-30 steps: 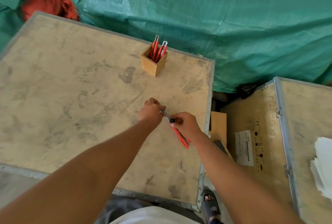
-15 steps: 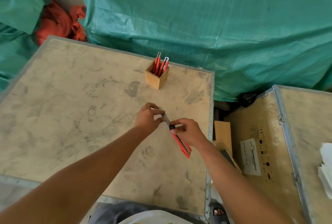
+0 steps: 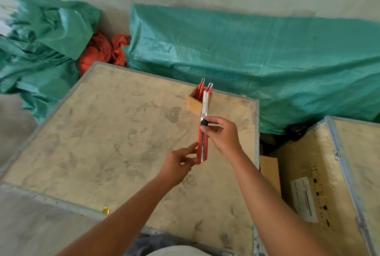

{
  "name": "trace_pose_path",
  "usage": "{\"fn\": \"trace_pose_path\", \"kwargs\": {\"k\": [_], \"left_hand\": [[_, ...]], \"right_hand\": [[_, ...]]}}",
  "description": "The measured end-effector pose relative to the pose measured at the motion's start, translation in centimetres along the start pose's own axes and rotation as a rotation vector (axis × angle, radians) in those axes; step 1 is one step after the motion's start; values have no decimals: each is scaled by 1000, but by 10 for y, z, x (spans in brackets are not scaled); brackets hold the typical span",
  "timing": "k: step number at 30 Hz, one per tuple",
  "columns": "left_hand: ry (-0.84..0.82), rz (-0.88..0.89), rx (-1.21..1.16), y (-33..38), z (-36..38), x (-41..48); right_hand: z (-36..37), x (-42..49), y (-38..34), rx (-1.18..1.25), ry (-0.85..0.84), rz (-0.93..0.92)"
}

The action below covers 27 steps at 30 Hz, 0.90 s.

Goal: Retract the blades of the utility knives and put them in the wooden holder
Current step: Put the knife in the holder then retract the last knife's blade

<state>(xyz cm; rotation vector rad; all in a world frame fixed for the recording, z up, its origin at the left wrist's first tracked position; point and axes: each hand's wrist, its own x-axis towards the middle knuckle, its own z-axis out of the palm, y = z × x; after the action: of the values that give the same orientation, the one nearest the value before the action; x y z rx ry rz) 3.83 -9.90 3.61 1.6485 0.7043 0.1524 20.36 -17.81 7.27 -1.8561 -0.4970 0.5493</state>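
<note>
Right fingers (image 3: 213, 127) pinched on upper body of utility knife (image 3: 202, 144), thumb at black slider knob (image 3: 204, 122). Left hand (image 3: 178, 162) loosely curled, fingertips steadying knife's lower end; firm grasp unclear. Knife held above crate top (image 3: 102, 132), long axis pointing away, blade (image 3: 205, 103) fully out. Wooden holder (image 3: 195, 102) directly beyond blade tip, two red knives inside. Right hand nearer holder. Judged: retraction not yet done.
</note>
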Motion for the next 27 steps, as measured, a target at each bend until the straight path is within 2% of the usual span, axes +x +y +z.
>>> {"fn": "trace_pose_path", "kwargs": {"k": [5,11,18,22,27], "left_hand": [[13,-14,-165,4,-10,-12],[31,12,-261,5,-21,-18],[36,25,-308,20,-31,-19],[44,23,-300,29,-36,-19],[35,39,-288,35,-39,-21]], "right_hand": [[12,-7,-10,29,36,-18],[8,-15,-24,93,-80,-9],[2,-30,-22,-107,-227,-33],[0,-37,-23,-254,-289,-149],[-4,-43,-29,-292,-295,-209]]}}
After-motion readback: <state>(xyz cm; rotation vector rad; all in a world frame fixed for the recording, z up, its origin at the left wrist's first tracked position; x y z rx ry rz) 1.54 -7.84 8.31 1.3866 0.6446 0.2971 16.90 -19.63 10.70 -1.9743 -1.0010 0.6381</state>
